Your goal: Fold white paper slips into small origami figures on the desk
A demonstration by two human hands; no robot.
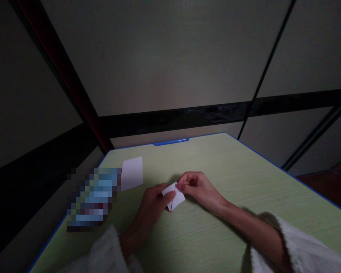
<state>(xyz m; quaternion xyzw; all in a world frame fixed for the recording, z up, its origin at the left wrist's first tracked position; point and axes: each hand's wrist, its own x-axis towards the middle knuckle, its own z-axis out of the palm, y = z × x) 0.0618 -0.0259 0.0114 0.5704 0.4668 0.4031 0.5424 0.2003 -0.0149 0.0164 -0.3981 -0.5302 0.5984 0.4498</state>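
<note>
A small piece of folded white paper (178, 198) is held between my two hands, just above the table. It has a squarish outline, a crease line down its middle and a bit of red at its lower tip. My left hand (155, 203) grips it from the left, thumb lying on top and fingers underneath. With thumb and fingers closed in a pinch, my right hand (197, 185) holds its upper right corner. The underside of the paper is hidden.
A white sheet (132, 174) lies flat on the pale green table (230, 167), left of my hands. Beside it is a blurred-out bluish object (93, 201). The table has a blue edge and a blue handle (171, 142) at the back. Cabinet panels (170, 57) stand behind it.
</note>
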